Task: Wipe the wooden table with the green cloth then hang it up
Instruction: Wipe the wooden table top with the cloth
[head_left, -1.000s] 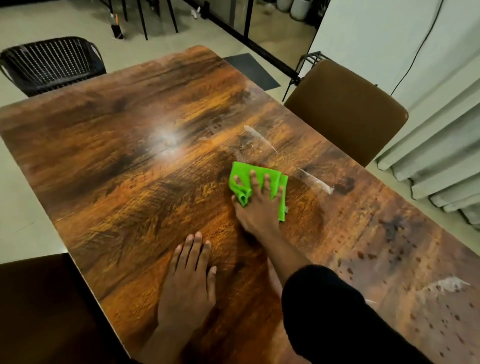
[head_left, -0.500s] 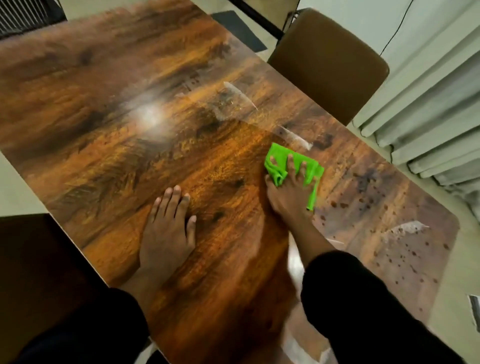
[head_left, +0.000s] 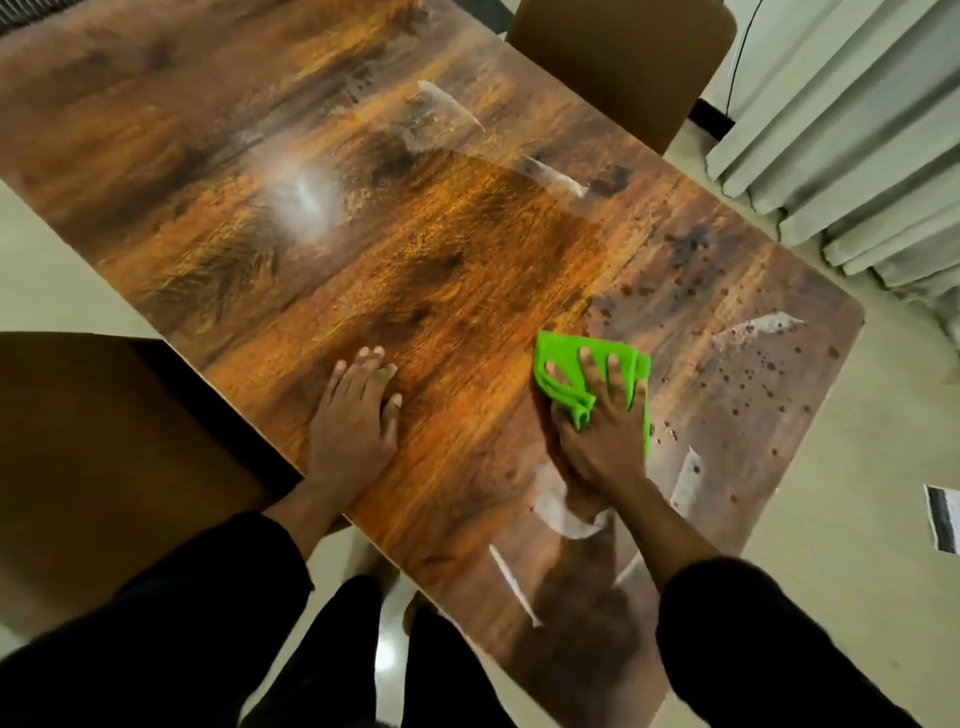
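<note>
The wooden table (head_left: 426, 249) fills most of the view, glossy, with dark spots and pale smears across its right end. A bright green cloth (head_left: 563, 364), folded and bunched, lies on the table near the right end. My right hand (head_left: 605, 431) presses down on the cloth, fingers spread over it and gripping a fold. Flat on the bare wood to the left of the cloth rests my left hand (head_left: 358, 421), fingers together, holding nothing.
A brown chair back (head_left: 623, 57) stands at the table's far side. Pale curtains (head_left: 852, 156) hang at the right. A dark brown seat or surface (head_left: 93, 441) sits at the table's near left. My dark-clothed legs stand at the near edge.
My right hand has slid the green cloth rightward along the table toward the spotted end. My left hand has stayed flat on the wood, and my view has shifted toward the right end.
</note>
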